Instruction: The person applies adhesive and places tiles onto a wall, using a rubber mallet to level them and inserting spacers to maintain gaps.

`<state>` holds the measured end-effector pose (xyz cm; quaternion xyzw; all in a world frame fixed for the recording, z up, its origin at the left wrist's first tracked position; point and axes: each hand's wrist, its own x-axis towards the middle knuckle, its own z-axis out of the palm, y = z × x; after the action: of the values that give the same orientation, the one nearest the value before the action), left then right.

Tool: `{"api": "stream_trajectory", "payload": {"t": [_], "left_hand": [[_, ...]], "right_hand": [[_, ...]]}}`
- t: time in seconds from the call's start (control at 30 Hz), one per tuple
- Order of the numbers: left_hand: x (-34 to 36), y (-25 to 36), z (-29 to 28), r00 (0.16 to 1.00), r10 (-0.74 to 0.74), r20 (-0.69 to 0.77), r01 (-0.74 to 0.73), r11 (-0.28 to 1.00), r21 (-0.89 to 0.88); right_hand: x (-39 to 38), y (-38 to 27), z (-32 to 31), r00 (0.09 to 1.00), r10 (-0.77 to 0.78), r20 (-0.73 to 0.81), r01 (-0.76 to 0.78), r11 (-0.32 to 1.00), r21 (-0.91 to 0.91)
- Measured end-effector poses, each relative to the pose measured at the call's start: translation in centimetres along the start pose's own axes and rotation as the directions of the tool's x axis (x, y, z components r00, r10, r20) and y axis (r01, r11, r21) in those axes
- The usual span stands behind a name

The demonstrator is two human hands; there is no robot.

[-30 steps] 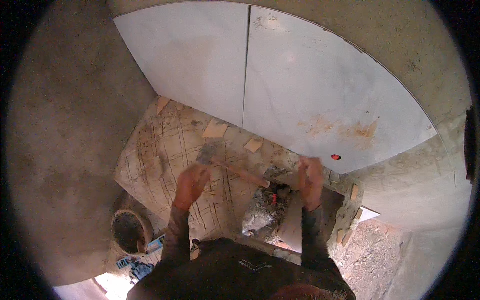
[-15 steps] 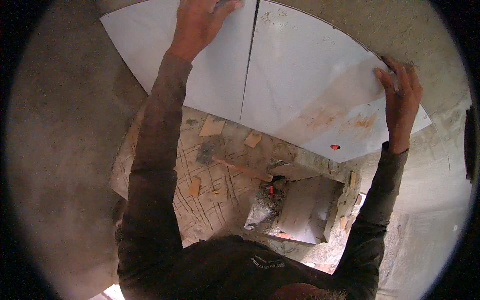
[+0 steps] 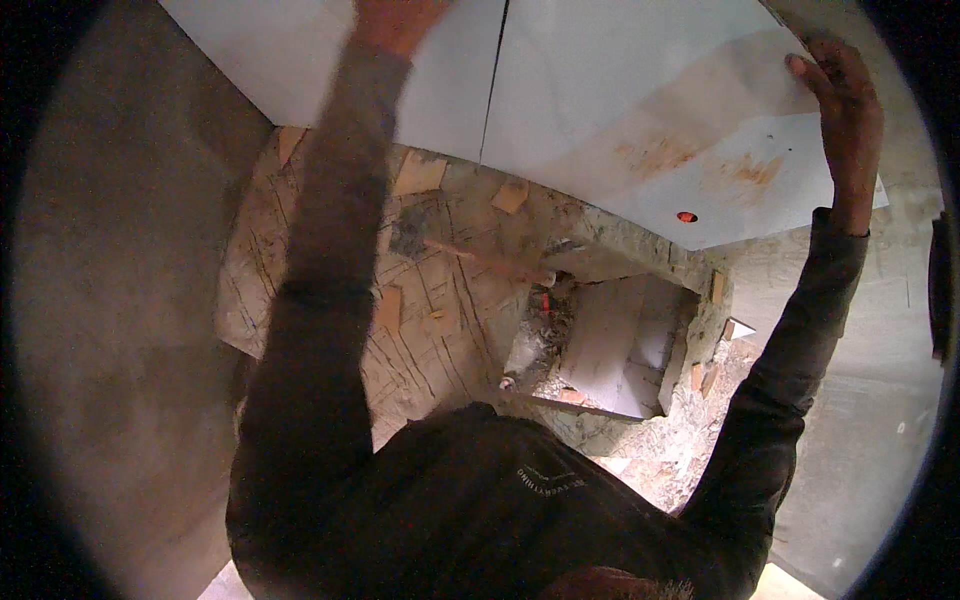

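Overhead in the picture, two large white panels (image 3: 590,90) with a narrow gap between them form a curved-edged surface against rough plaster. My left hand (image 3: 395,20) is on the left panel at the top edge, its fingers cut off by the frame. My right hand (image 3: 840,95) grips the curved edge of the right panel, thumb on the white face and fingers bent at the rim. That panel has brownish smudges (image 3: 750,170) and a small round hole (image 3: 687,216) showing orange. Both forearms are in dark sleeves.
Below lies a scored mortar ledge (image 3: 450,350) with flat tan pieces (image 3: 420,172) and a long thin piece (image 3: 480,255). A square opening (image 3: 610,340) holds rubble and a red fitting (image 3: 545,300). Bare grey walls (image 3: 120,300) rise on both sides; debris (image 3: 680,460) lies lower right.
Both hands have risen from over the ledge to the panels' upper edge. Since half a second ago the panels and ledge sit higher in the picture, and the right hand higher too.
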<state>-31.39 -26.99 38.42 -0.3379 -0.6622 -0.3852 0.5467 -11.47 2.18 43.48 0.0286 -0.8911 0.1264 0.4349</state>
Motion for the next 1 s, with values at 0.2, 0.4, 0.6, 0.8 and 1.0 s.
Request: {"api": "stream_trajectory", "payload": {"t": [0.2, 0.4, 0.6, 0.8, 1.0], "left_hand": [[-20.0, 7.5, 1.2, 0.517, -0.670, 0.532, 0.849, 0.481, -0.219], [-36.9, 13.1, 4.8, 0.028, -0.621, 0.783, 0.997, -0.039, -0.067], [-38.9, 16.5, 8.5, -0.111, -0.177, 0.978, 0.687, -0.724, -0.053], [-41.8, 18.4, 12.3, -0.309, -0.005, 0.951, 0.491, -0.857, 0.155], [-36.6, 15.3, 8.7, -0.097, 0.018, 0.995, 0.909, -0.405, 0.096]], "right_hand": [[1.8, 2.6, -0.5, 0.948, -0.310, 0.077, 0.317, 0.943, -0.099], [0.3, 2.7, -2.9, 0.993, -0.074, 0.094, 0.101, 0.939, -0.328], [-7.3, 4.6, -4.7, 0.822, 0.058, -0.566, -0.267, 0.918, -0.293], [-18.5, 14.5, -9.7, 0.637, 0.526, -0.563, -0.571, 0.813, 0.112], [-17.0, 14.9, -11.3, 0.738, 0.448, -0.505, -0.535, 0.844, -0.033]]}}
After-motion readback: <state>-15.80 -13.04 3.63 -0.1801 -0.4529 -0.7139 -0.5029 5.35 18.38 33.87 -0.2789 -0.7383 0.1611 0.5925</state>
